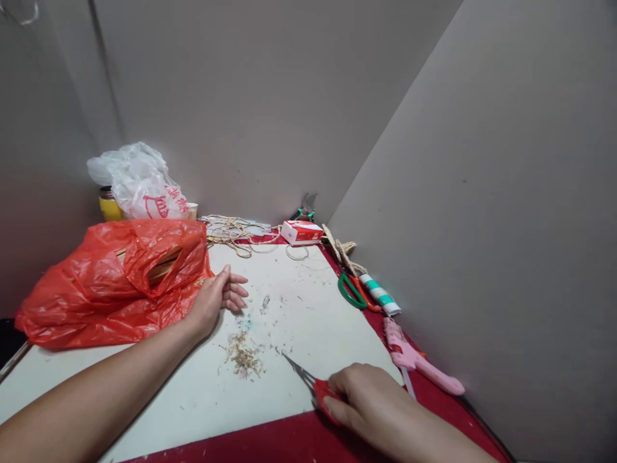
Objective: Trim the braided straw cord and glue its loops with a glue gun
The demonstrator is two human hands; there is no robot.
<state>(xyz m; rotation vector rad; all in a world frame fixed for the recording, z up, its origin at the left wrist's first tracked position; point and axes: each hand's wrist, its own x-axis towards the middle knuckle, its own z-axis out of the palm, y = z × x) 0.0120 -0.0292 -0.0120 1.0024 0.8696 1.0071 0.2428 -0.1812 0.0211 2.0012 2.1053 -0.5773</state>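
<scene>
Low at the right, my right hand (359, 399) is closed round the red handles of a pair of scissors (308, 378). The blades point up and to the left over the white board (318, 321). My left hand (219, 299) holds nothing; its fingers are apart and its palm faces right. It rests by the edge of a red plastic bag (116, 283). Thin wooden sticks (164, 265) show through a gap in that bag. Between my hands, a small heap of brown fibre scraps (243, 355) lies on the board.
At the back are coiled twine (231, 231), a red and white box (302, 233) and green-handled pruners (306, 209). Along the right edge lie green-handled scissors (351, 290), a striped roll (380, 294) and a pink glue gun (419, 363). A white plastic bag (139, 183) stands at the back left.
</scene>
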